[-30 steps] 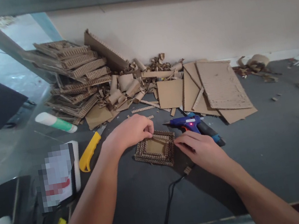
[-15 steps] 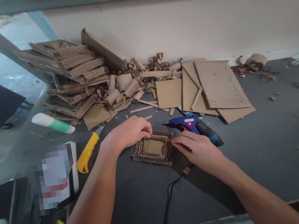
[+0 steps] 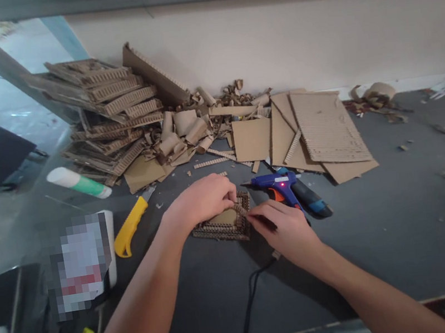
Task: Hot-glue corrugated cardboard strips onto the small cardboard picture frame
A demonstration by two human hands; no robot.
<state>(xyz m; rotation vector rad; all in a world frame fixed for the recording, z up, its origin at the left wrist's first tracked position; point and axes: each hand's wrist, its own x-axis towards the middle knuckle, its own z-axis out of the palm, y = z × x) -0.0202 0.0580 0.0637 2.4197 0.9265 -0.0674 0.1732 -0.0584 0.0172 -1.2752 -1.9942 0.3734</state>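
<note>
A small rectangular frame of layered corrugated cardboard strips (image 3: 221,232) lies on the dark table in front of me, with a plain brown middle. My left hand (image 3: 208,197) reaches over its top side, fingers curled down and closed at the inner strips. At the frame's right side, my right hand (image 3: 285,229) pinches the edge between thumb and fingers. Whether a loose strip is also between the fingertips is hidden. Just beyond my right hand lies a blue glue gun (image 3: 278,181) with a red light lit and an orange trigger.
A yellow-handled cutter (image 3: 131,227) and a white-green tube (image 3: 79,183) lie left. Stacked cardboard frames (image 3: 111,102) rise behind them. Cardboard scraps (image 3: 195,128) and flat corrugated sheets (image 3: 329,124) line the wall. A black cable (image 3: 251,297) runs to the front edge.
My left hand has shifted right along the frame's top, covering more of it. The right hand has moved slightly left, and the frame has shifted a little left and turned.
</note>
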